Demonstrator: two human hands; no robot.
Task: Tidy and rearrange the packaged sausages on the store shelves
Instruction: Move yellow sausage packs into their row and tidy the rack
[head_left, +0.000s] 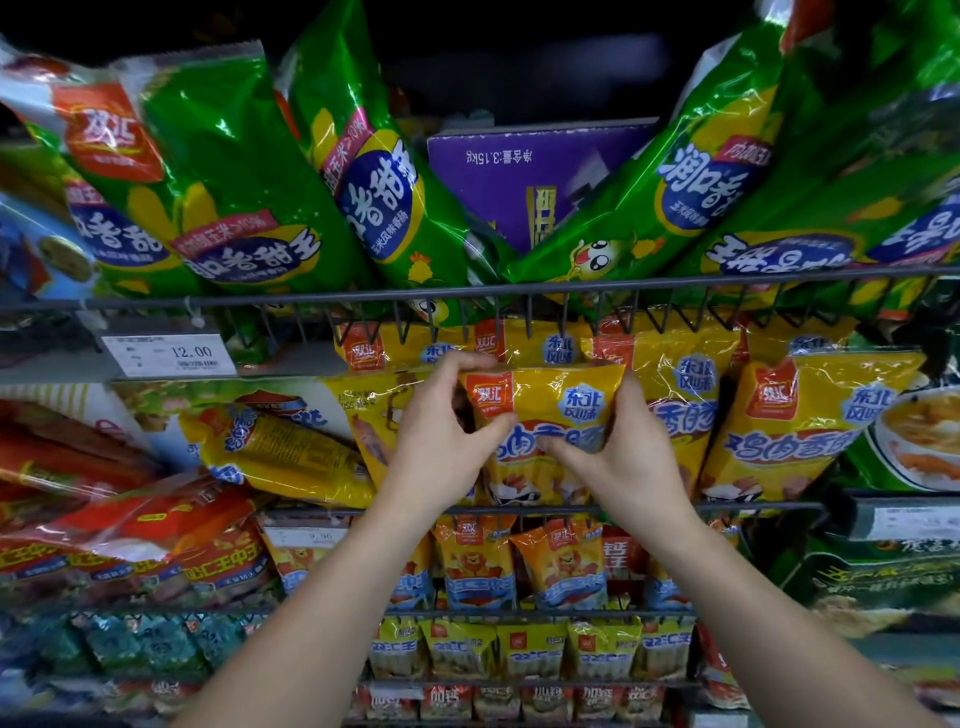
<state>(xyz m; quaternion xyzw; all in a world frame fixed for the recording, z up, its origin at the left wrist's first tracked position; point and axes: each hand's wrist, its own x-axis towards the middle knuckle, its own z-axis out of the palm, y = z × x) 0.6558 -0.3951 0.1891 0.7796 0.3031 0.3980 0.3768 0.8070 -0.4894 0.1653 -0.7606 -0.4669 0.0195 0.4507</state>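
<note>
One sausage pack (550, 397) between both hands (441, 441) (628, 462)

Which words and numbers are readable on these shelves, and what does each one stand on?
"12.00": price tag, left.
"双汇": held yellow pack, gripped by left hand and right hand.
"东北风味": same pack.
"鸡肉香肠": neighbouring yellow pack, right.
"净含量:3.15kg": purple box, upside down.
"润口香": green pack, upper right.
Lower price tags: too blurred.

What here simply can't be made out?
Head view: middle of the yellow packet, covered by the left hand and right hand.
Head view: small print on the price tag, blurred; only 12.00 reads.
Head view: lower part of the purple box, behind green packets.
</note>
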